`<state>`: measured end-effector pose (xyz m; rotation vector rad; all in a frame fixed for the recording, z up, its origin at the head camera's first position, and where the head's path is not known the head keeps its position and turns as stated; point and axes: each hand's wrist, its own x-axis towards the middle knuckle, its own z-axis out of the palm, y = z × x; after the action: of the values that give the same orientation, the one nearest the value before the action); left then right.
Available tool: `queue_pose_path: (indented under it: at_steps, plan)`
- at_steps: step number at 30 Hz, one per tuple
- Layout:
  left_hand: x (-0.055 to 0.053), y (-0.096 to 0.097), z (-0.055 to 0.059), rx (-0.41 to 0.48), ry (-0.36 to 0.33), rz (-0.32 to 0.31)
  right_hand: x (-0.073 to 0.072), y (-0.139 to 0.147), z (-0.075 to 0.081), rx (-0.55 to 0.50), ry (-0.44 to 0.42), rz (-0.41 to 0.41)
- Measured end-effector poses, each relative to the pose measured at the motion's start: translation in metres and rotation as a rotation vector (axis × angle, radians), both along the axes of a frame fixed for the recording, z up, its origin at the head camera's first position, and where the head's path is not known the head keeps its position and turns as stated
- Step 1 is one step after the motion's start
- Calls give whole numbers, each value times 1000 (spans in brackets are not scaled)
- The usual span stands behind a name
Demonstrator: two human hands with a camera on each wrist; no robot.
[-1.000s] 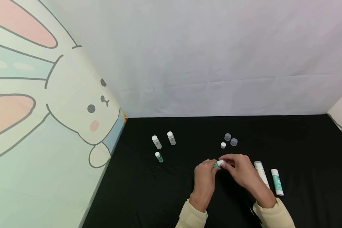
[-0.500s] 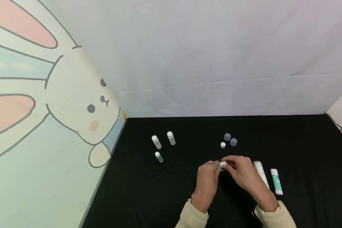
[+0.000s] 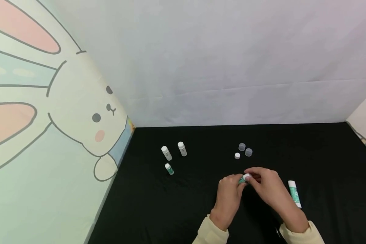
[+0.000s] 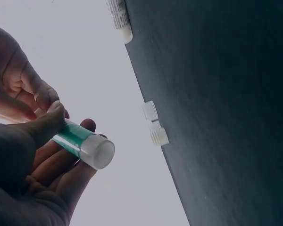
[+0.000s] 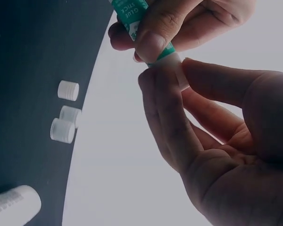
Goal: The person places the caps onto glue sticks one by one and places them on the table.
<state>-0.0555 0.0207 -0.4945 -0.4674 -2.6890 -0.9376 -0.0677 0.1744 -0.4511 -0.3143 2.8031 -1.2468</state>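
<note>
Green glue stick [image 5: 130, 14]: the left hand [image 3: 229, 194] has fingers round it; the right hand [image 3: 271, 187] pinches its white end [image 5: 172, 61].

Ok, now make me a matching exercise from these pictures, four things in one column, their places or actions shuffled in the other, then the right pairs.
1. left hand
2. two clear caps
3. right hand
4. green-and-white tube

A. pinches the white end of the held glue stick
B. to the right of both hands in the head view
C. grips the green body of the held glue stick
D. near a small white cap on the black cloth

Pairs: 1-C, 2-D, 3-A, 4-B
</note>
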Motion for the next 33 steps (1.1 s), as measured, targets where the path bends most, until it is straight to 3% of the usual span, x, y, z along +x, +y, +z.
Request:
queue_pose_path:
  at_steps: [10, 20, 33]
  plan:
    - [2, 13, -1, 54, -4, -34, 7, 12, 0, -22, 38, -47]
    - [9, 19, 1, -46, -22, -50, 14, 29, 1, -19, 15, -79]
    - [16, 35, 3, -12, -112, -155, 23, 50, 0, 19, -3, -140]
